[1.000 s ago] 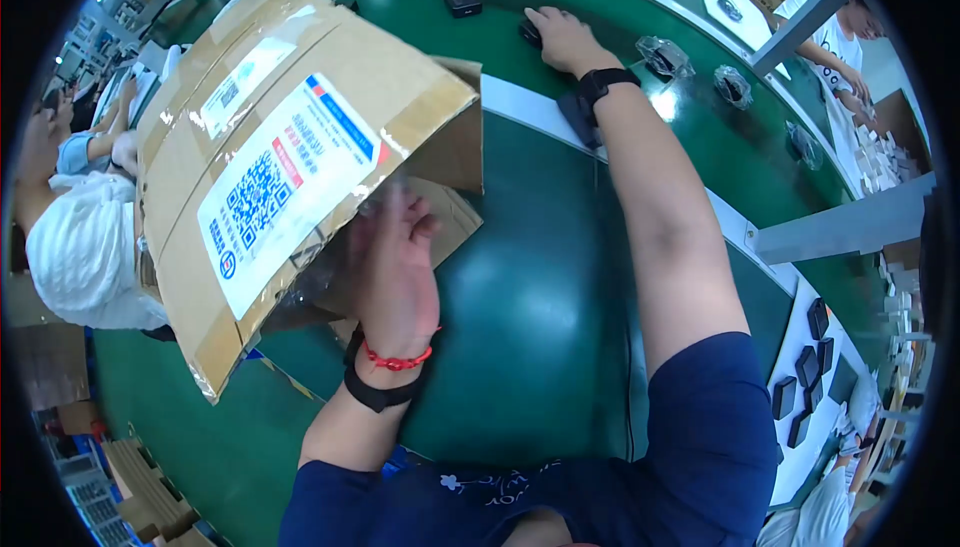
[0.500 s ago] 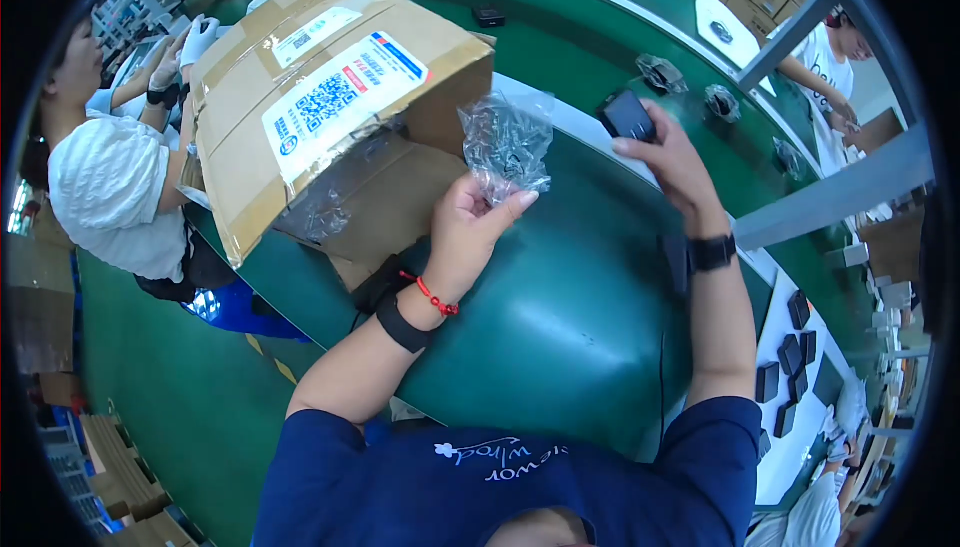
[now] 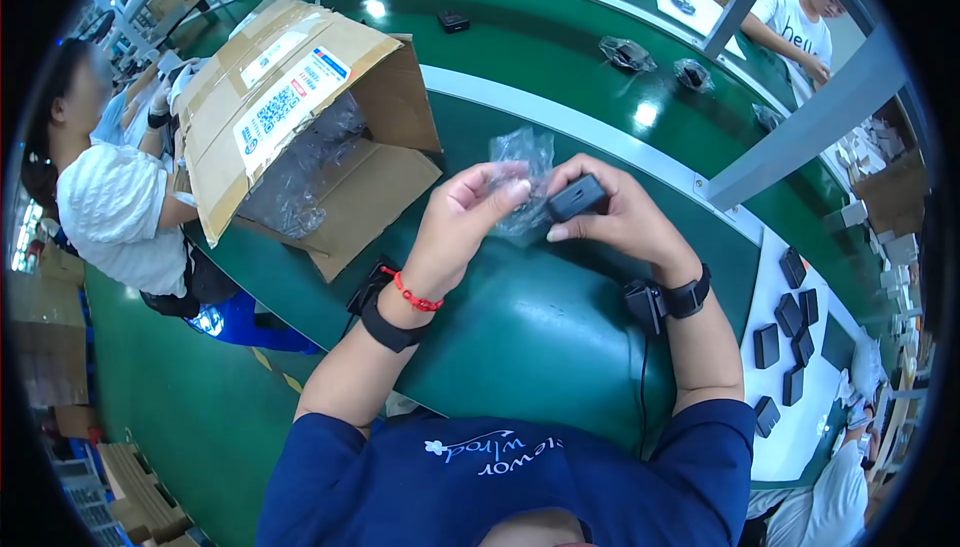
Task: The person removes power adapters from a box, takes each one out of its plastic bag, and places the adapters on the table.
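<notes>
- Above the green work surface (image 3: 530, 332), in front of the chest, both hands are raised close together, each loaded.
- Left hand (image 3: 455, 227): thumb and fingers closed in a pinch on the clear plastic bag (image 3: 524, 152). The film hangs above and below the fingertips; whether it contains anything cannot be told.
- Right hand (image 3: 635, 222): part-curled, thumb below and fingers above, gripping the small black box (image 3: 576, 199).
- Handling, bag: likely very light, limp and slippery, easily torn. Pinch at a gathered edge.
- Handling, black box: likely light, rigid and smooth, with a finish that could scratch. Grip across opposite side walls, leaving the near end face unobstructed.
- Position: the black box lies at the right fingertips, ahead and left of that palm. The bag is immediately left of it, at the left fingertips; contact between the two cannot be confirmed.
- Surroundings: the open cardboard carton (image 3: 225, 137) stands left of the left hand, with crumpled clear film (image 3: 292, 182) inside.
</notes>
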Tool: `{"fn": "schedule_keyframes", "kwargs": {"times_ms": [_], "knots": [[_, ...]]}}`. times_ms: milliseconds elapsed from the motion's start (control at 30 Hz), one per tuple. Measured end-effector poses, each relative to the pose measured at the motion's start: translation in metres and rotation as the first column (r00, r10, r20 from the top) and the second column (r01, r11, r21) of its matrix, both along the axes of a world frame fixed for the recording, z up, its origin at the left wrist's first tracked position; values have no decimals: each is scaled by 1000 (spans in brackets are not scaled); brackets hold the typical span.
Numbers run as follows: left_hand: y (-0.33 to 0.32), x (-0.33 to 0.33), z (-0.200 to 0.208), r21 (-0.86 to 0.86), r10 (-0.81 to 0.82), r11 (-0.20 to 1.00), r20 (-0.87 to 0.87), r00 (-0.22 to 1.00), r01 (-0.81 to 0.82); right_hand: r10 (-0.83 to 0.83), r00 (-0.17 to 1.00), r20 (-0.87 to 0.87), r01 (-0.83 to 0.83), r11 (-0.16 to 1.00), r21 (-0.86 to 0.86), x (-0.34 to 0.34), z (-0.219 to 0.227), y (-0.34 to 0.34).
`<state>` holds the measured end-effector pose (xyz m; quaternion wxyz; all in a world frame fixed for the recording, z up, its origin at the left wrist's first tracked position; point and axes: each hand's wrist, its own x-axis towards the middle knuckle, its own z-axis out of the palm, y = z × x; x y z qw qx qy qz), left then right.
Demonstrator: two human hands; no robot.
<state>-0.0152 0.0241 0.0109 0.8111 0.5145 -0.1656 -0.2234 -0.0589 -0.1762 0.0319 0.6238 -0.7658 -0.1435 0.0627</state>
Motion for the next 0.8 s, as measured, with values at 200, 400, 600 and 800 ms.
{"fn": "schedule_keyframes", "kwargs": {"times_ms": [200,400,600,800], "knots": [[3,1,-24,74,167,981,161,973,-180,1,997,81,7,995,-95,-6,16,-9],[1,-4,-24,219,131,952,341,931,-214,-208,969,132,193,974,116,-18,40,-7],[4,-4,-23,276,78,938,424,902,-211,-246,915,321,284,956,-76,-19,33,0],[4,-4,-26,245,40,960,364,931,-137,-322,898,300,385,905,-179,-15,36,0]]}}
